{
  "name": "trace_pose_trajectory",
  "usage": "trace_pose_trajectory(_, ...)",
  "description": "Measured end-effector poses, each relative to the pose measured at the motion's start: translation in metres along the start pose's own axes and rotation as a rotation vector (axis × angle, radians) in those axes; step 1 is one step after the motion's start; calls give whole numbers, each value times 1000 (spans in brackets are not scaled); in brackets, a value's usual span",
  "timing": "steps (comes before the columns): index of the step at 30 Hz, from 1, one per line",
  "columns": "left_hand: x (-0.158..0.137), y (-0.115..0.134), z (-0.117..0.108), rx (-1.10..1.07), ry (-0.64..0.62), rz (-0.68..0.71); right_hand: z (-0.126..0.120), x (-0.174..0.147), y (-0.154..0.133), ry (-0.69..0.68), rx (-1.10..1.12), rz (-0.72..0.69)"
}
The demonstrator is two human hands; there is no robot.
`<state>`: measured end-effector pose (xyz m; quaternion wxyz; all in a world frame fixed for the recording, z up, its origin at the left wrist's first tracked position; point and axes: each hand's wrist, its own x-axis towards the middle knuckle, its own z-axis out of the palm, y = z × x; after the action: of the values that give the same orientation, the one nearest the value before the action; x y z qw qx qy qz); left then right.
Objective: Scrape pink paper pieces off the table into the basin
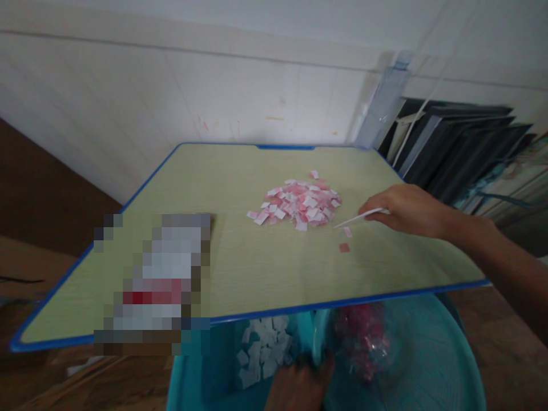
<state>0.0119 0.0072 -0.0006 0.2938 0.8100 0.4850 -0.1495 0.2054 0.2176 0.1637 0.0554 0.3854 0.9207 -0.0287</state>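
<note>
My right hand (400, 208) is closed on a thin white stick-like tool (357, 218), its tip pointing left and down at the table. Near that tip lie a small pink-and-white piece (347, 232) and a reddish square (344, 248). Left of the tip is a loose pile of small pink and white pieces (299, 202). My left hand (299, 385) is low at the bottom edge, by the rim of a round teal basin (464, 365). Its fingers look curled, and what they hold is dim and partly hidden. White pieces (265, 348) lie in a teal tub (184, 365) beside it.
A blue-edged, pale yellow-green tabletop (240, 262) stands against the wall. On its left is a blurred-out item (166, 268). A clear plastic bag with red contents (363, 337) sits in the basin. A clear bottle (383, 105) and dark flat panels (462, 142) are at the back right.
</note>
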Motion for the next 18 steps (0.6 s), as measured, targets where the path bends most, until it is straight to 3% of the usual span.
trace_pose_trajectory(7,-2,1,-7,-25,-63,-8,-3,-23,7,69,-68,-11)
trace_pose_trajectory(13,-3,0,-10,-75,-43,-14,7,-34,4,18,-80,-102)
trace_pose_trajectory(18,-3,0,-8,-68,-40,-17,10,-35,-3,48,-144,-40)
